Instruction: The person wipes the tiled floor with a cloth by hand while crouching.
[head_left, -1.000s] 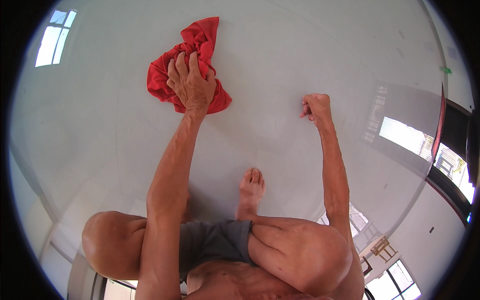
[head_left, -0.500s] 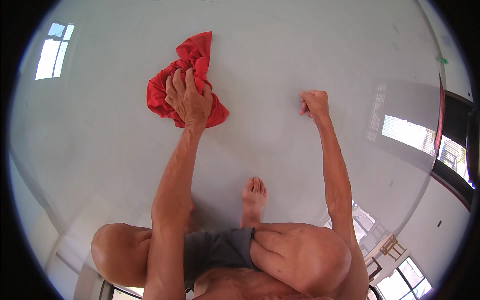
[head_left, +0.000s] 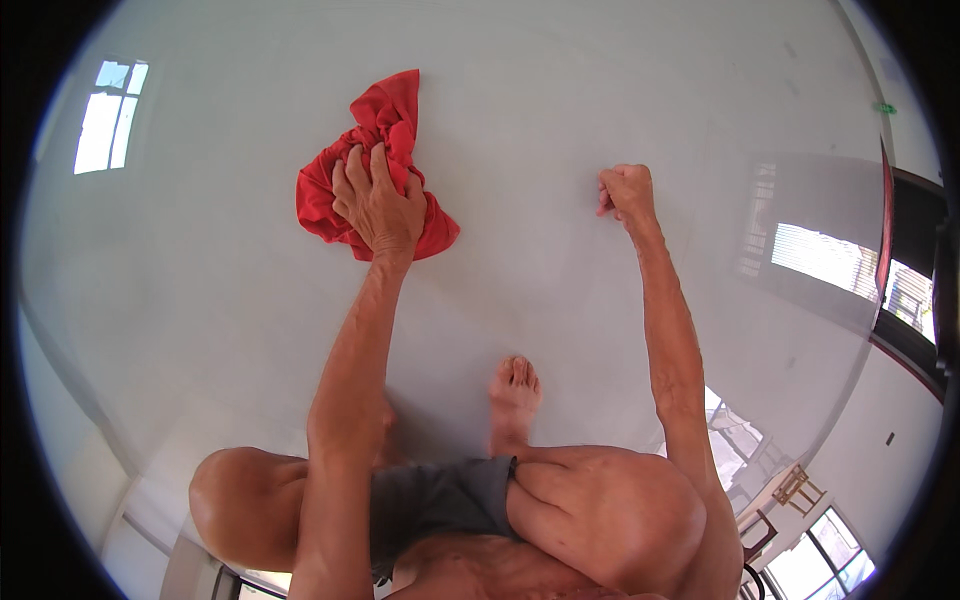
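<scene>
A crumpled red cloth (head_left: 385, 125) lies on a glossy pale floor (head_left: 560, 100). My left hand (head_left: 375, 205) presses down on its near part, fingers curled into the fabric. My right hand (head_left: 625, 190) rests off to the right as a closed fist, knuckles against the floor, holding nothing. I am squatting: both knees and a bare foot (head_left: 513, 385) show below my arms.
The shiny floor mirrors a bright window (head_left: 105, 115) at the upper left and louvred windows (head_left: 825, 260) at the right. A dark doorway edge (head_left: 915, 300) and wooden furniture (head_left: 790, 490) sit at the right rim.
My left hand and the red cloth have slid slightly toward me and to the left across the floor. The right fist has stayed planted in place.
</scene>
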